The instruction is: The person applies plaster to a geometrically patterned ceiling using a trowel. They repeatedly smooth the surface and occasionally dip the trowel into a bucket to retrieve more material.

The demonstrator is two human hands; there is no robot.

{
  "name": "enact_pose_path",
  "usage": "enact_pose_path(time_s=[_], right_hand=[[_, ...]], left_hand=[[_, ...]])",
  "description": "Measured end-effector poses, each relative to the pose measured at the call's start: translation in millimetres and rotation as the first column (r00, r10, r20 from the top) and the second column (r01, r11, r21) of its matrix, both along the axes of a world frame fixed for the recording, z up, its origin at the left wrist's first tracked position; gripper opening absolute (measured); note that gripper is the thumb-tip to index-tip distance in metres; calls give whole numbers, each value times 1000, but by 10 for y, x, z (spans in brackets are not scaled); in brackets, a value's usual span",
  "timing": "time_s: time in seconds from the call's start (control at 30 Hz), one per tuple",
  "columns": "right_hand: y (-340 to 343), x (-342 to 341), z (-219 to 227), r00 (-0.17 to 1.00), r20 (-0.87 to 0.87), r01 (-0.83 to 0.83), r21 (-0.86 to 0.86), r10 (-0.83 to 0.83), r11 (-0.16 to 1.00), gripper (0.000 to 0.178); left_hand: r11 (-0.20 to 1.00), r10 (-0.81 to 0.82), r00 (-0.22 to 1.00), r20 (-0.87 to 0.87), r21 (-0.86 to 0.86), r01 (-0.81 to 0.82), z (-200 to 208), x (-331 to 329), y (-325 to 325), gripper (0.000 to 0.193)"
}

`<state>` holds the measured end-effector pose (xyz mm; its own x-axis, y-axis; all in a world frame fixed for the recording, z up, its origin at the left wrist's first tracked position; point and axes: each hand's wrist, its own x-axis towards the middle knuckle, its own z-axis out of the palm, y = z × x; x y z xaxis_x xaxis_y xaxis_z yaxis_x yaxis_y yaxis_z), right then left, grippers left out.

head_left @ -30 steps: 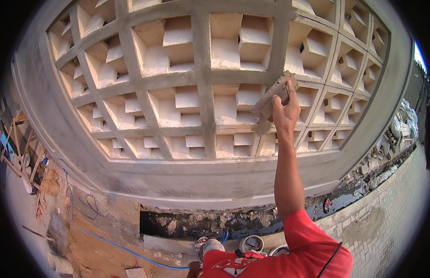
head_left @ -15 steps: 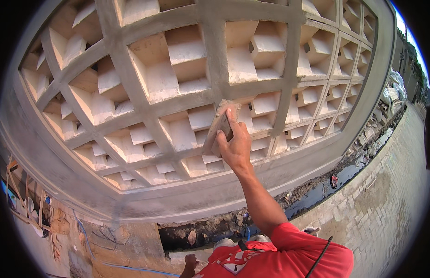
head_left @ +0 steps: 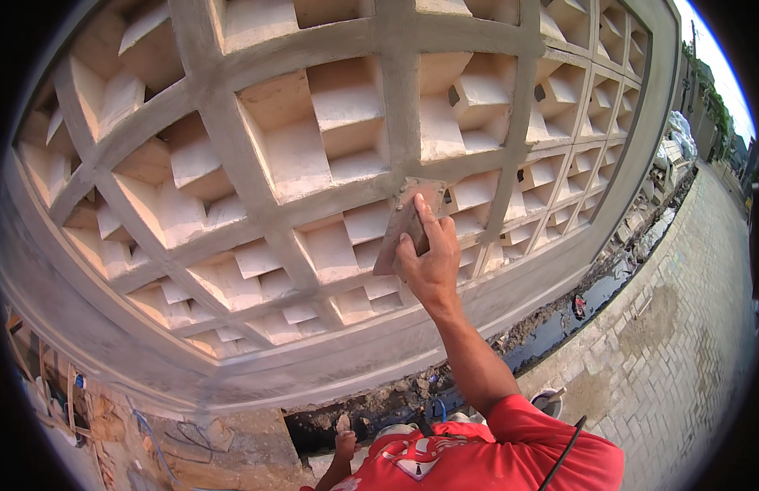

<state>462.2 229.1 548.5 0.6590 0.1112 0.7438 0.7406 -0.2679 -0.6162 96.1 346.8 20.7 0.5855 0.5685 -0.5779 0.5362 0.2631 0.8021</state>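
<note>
My right hand (head_left: 434, 260) grips a flat plastering float (head_left: 397, 237), its index finger stretched along the back. The float is smeared with mortar and lies tilted against the grey joints of the breeze-block wall (head_left: 330, 200), just below the middle. Pale hollow blocks with angled inner faces sit in a grid between the joints. Low by my body, over the trench, my left hand (head_left: 345, 444) looks curled closed. Whatever it may hold is hidden, and a pale lump shows right at its fingers.
A muddy trench (head_left: 314, 430) with dark water runs along the wall's foot. To the right lies a paved path (head_left: 682, 352), with a bucket (head_left: 548, 403) near my right side. Rubble (head_left: 646, 200) is heaped at the far right; wooden pieces (head_left: 68, 401) stand at the lower left.
The view has shifted slightly, so the wall sits differently in it. My right hand with the float appears a little to the right; my left hand has come up slightly.
</note>
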Motion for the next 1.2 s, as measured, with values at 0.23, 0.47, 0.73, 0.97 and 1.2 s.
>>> enact_pose_path(time_s=[0.23,0.47,0.73,0.97,1.2], right_hand=[[185,50,-150,995,62,89,-155,-80,984,67],[-61,51,138,998,10,55,-76,-54,996,62],[1,30,-388,999,18,37,-284,-34,958,65],[-183,20,261,999,52,15,-29,-13,999,73],[182,15,308,999,33,-41,14,41,999,76]], left_hand=[[88,-543,543,-641,599,796,-360,-299,3,20],[138,-551,545,-632,575,807,-238,-383,168,42],[265,-610,621,-492,611,746,-212,-153,217,35],[41,-566,490,-663,571,820,-238,-193,77,37],[223,-549,540,-637,512,830,-226,-331,75,38]])
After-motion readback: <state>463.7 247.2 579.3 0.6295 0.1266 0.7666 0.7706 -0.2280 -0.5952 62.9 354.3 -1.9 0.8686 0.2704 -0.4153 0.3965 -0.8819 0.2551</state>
